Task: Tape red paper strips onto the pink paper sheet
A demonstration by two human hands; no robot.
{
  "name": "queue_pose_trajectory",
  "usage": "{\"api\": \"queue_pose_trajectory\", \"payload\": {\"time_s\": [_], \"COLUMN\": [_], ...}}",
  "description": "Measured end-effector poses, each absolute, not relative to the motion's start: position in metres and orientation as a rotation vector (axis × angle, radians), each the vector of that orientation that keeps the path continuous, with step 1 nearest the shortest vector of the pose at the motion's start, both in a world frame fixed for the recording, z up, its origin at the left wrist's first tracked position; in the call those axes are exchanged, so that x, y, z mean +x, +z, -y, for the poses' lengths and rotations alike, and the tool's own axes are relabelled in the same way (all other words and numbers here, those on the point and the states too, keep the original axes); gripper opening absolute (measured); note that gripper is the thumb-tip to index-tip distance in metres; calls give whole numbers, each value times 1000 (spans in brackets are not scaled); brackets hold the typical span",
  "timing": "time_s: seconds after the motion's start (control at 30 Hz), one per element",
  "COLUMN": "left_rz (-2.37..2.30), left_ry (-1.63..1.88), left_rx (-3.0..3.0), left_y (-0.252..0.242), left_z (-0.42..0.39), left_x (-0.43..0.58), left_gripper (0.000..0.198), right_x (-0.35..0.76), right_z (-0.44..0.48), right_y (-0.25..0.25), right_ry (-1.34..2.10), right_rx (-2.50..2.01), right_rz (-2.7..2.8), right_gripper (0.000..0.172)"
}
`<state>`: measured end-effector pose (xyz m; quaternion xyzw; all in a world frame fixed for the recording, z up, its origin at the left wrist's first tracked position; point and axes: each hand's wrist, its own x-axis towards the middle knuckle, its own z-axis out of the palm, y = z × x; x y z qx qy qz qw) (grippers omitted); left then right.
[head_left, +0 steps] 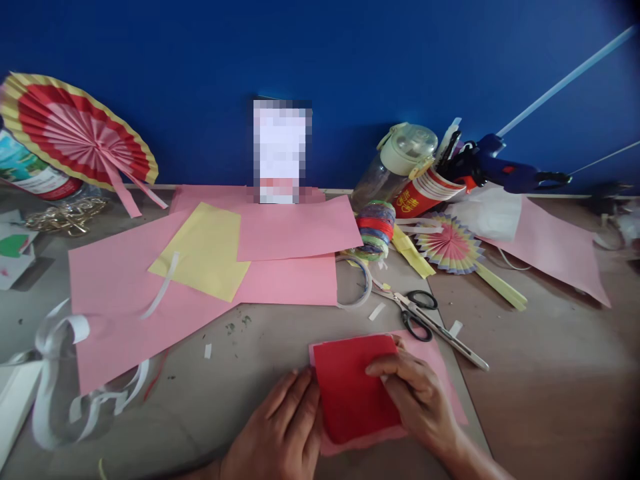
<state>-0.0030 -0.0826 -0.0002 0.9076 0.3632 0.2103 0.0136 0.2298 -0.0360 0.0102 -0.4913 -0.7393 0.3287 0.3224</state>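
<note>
A folded red paper (350, 383) lies on a pink sheet (440, 363) near the table's front edge. My left hand (283, 433) lies flat beside the red paper, fingers stretched out, touching its left edge. My right hand (417, 397) presses down on the red paper's right side with fingers extended. Neither hand grips anything.
Black-handled scissors (425, 317) lie just behind the red paper. Large pink sheets (125, 293) and a yellow sheet (205, 250) cover the middle. A tape ring (360, 283), stacked tape rolls (375, 230), a pen cup (425, 190), a bottle (400, 160), a glue gun (505, 167) and paper fans (75, 133) stand behind.
</note>
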Motion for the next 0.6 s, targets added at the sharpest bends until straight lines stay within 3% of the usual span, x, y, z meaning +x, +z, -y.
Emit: {"api": "queue_pose_trajectory", "payload": {"time_s": [0.6], "left_rz": [-1198], "left_ry": [724], "left_rx": [2622], "left_y": [11], "left_z": [76], "left_x": [-3], "left_gripper": [26], "right_x": [226], "right_z": [36], "right_y": [7], "right_ry": [815], "right_rx": [-1239], "right_rz": [1993], "right_gripper": [27]}}
